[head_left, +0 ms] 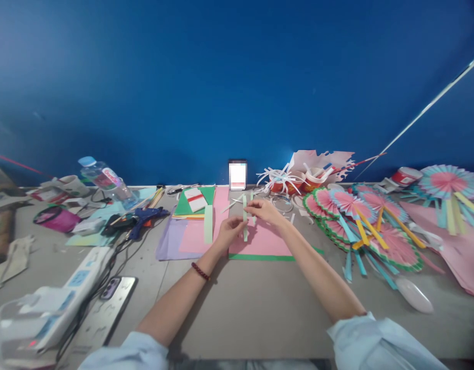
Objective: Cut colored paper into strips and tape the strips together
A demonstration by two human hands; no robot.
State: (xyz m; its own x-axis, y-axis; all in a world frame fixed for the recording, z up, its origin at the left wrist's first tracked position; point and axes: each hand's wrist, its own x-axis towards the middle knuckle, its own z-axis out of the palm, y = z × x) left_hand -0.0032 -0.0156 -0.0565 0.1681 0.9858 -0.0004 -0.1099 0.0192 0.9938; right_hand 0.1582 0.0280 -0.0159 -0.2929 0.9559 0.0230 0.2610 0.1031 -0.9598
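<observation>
My left hand (232, 230) and my right hand (264, 212) are close together above the pink paper (265, 245). Both are closed on a narrow light green paper strip (245, 234), which stands upright between them. The left fingers pinch it lower down, the right fingers nearer its top. Just left of my left hand lies a wider light green strip (208, 226) on the paper stack. Scissors (233, 204), partly hidden, lie behind my hands. A further pale green piece shows behind the right fingers.
A lit phone (237, 175) leans against the blue wall. Paper fans (398, 231) and paper cups (315, 177) stand to the right. On the left are a glue gun (144, 218), a bottle (106, 177), a power strip (77, 293) with cables and another phone (115, 308).
</observation>
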